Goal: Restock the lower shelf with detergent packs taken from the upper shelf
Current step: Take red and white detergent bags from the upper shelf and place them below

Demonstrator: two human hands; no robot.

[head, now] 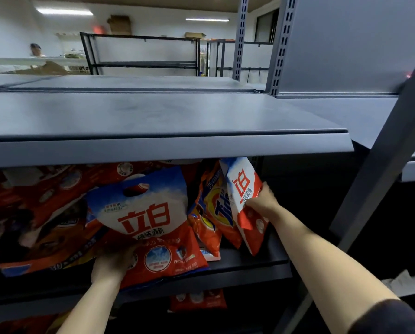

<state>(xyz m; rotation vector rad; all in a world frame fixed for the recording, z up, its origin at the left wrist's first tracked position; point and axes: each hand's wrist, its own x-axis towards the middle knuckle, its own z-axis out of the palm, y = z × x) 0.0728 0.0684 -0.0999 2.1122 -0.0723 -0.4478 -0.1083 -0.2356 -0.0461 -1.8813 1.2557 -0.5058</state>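
My left hand [112, 262] grips the lower left corner of a large red, white and blue detergent pack [151, 222] that leans outward over the front edge of the stocked shelf [250, 262]. My right hand [262, 198] holds a second, similar pack [246, 203] standing on edge at the right end of that shelf, next to orange packs [213, 213]. More red packs [45, 213] lie piled to the left. Below, another red pack [198, 300] shows on a lower shelf.
A bare grey shelf board [153, 116] juts out just above the packs. A slanted grey upright [382, 165] stands at the right. Empty black racks [141, 54] and a person [35, 50] are in the room behind.
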